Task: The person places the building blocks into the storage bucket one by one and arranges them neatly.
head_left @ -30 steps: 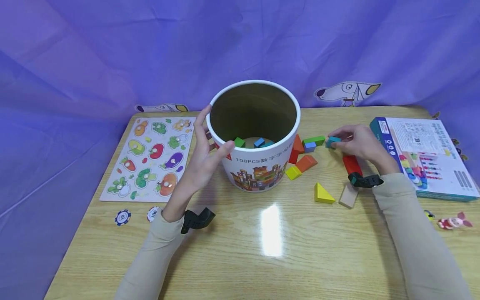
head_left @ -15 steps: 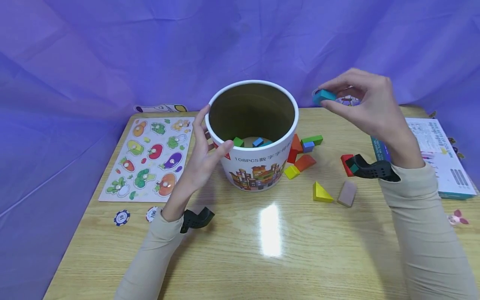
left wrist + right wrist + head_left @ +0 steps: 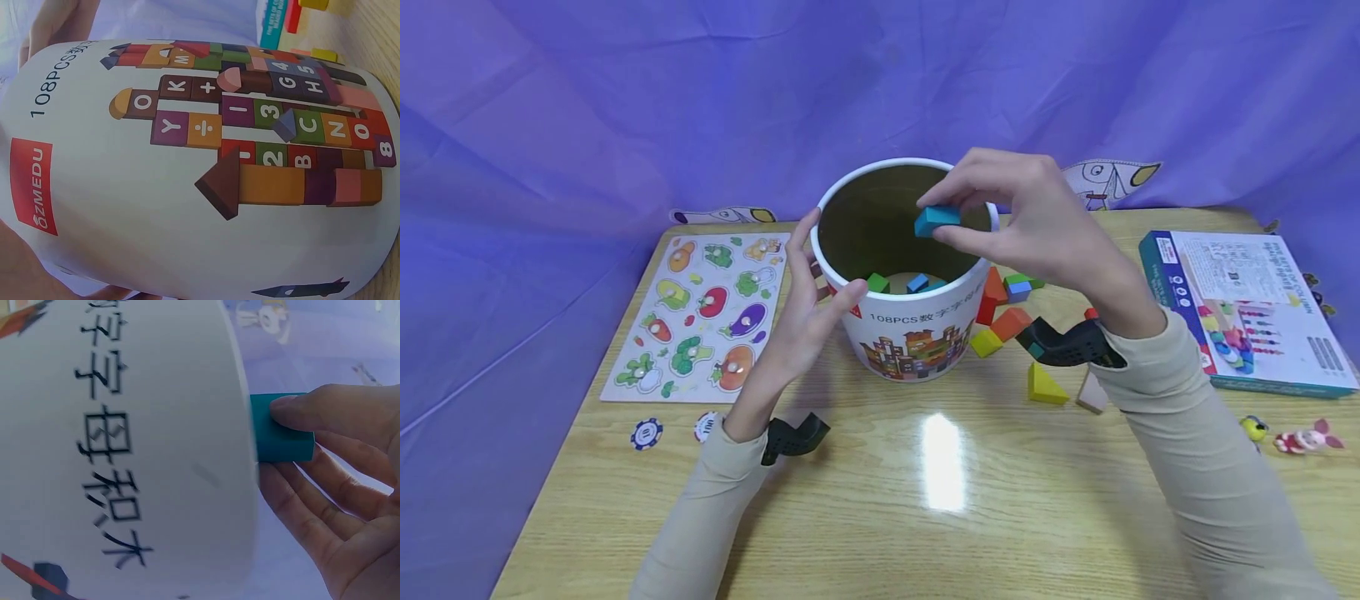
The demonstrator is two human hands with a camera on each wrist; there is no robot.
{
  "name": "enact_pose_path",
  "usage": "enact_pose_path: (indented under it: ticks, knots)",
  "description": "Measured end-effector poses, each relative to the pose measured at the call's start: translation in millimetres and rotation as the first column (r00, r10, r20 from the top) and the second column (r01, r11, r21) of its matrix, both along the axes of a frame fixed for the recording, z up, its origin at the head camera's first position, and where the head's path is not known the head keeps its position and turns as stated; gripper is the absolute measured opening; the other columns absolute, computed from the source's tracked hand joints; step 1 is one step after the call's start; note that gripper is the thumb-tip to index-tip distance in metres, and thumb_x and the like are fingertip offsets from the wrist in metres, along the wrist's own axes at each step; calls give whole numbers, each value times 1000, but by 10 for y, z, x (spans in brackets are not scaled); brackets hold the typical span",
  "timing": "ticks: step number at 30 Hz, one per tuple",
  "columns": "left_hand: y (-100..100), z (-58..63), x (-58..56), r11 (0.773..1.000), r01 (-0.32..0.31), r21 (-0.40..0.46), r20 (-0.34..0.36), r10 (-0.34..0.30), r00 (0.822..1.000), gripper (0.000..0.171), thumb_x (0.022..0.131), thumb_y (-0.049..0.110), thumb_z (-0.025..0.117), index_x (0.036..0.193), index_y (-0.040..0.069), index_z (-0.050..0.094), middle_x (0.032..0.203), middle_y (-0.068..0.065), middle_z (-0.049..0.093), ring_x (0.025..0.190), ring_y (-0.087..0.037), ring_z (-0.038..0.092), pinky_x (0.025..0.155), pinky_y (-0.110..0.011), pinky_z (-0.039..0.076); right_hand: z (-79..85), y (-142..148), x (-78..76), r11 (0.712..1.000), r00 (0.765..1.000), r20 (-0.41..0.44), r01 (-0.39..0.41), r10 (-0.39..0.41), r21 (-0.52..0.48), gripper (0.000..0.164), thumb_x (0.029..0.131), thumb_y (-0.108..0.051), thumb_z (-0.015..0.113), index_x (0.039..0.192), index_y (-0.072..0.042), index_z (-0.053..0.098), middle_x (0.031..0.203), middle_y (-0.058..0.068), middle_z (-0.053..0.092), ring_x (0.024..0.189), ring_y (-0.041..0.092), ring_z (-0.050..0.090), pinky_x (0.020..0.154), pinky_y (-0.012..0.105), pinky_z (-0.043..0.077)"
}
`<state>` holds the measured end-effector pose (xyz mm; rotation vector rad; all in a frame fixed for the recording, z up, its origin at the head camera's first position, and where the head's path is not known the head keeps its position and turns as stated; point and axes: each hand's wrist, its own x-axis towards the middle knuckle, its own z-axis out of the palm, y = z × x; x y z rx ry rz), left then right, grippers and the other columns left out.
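Observation:
A turquoise block [image 3: 936,221] is pinched between the thumb and fingers of my right hand [image 3: 1026,217], over the mouth of a white bucket [image 3: 880,329] printed with toy buildings. From the right wrist view, the block [image 3: 284,440] shows just past the rim, partly hidden by the bucket wall. My left hand [image 3: 801,321] rests spread against the bucket's left side, its thumb and index finger fairly straight at the rim. Inside the bucket lie a green block [image 3: 877,283], a blue block [image 3: 917,283] and a turquoise one, partly hidden by the front wall.
Right of the bucket lie several coloured blocks, including a yellow triangle [image 3: 1045,386] and a plain wooden block [image 3: 1092,393]. A vegetable puzzle board [image 3: 696,321] lies left, above two poker chips [image 3: 646,434]. At right are a toy box [image 3: 1255,308] and a pig figurine [image 3: 1307,439].
My right hand lifted the turquoise block from the table on the right, raised it, then carried it left over the bucket opening. The left hand and the bucket have stayed in place.

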<state>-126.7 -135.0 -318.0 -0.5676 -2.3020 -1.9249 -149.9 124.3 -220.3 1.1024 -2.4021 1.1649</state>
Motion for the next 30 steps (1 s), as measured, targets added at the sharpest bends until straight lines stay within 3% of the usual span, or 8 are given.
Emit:
enact_pose_path:
  ticks: [8,18,22,24,27,30]
  knots:
    - [-7,1,8,1000,-2,-8,16,2,1000,104,75,73,64,152,35,5,153,-15,23,137,-43,35,102,-63,37,-67,-38,-21,1000,999,46,4,-5,13,25,83,-8,77,107,-11,74,97,-4,67,86,2,65,80,18,51]
    - [-7,5,12,1000,-1,0,3,1,1000,105,75,73,65,152,34,5,153,-16,22,136,-44,35,101,-64,37,-111,51,-89,995,990,121,-60,69,-74,27,82,-2,76,108,-8,72,104,2,68,93,8,66,90,19,52]
    - [10,8,13,1000,-2,-2,0,2,1000,104,75,73,65,152,35,6,153,-17,23,136,-44,36,101,-63,37,-156,235,-124,983,980,173,-68,98,-173,28,82,5,73,109,-1,71,105,6,68,93,13,67,88,18,53]
    - [22,8,12,1000,-1,-4,-2,1,1000,104,75,73,65,152,35,6,152,-18,23,135,-44,37,101,-62,37,-197,369,-160,959,964,225,-76,141,-272,28,81,10,71,109,4,69,105,10,68,93,18,67,86,19,53]
    - [39,8,10,1000,3,-4,0,-3,1000,104,75,73,65,152,36,5,152,-20,23,133,-43,41,101,-61,37,-289,594,-219,939,948,291,-21,127,-343,29,81,11,70,110,7,69,105,12,68,93,20,66,84,19,53]
    - [46,9,8,1000,6,-6,5,-6,1000,104,75,73,65,152,36,5,151,-20,23,131,-40,44,100,-60,38,-432,812,-279,953,938,344,70,37,-294,28,83,8,71,110,3,69,108,10,68,95,19,65,83,19,52]
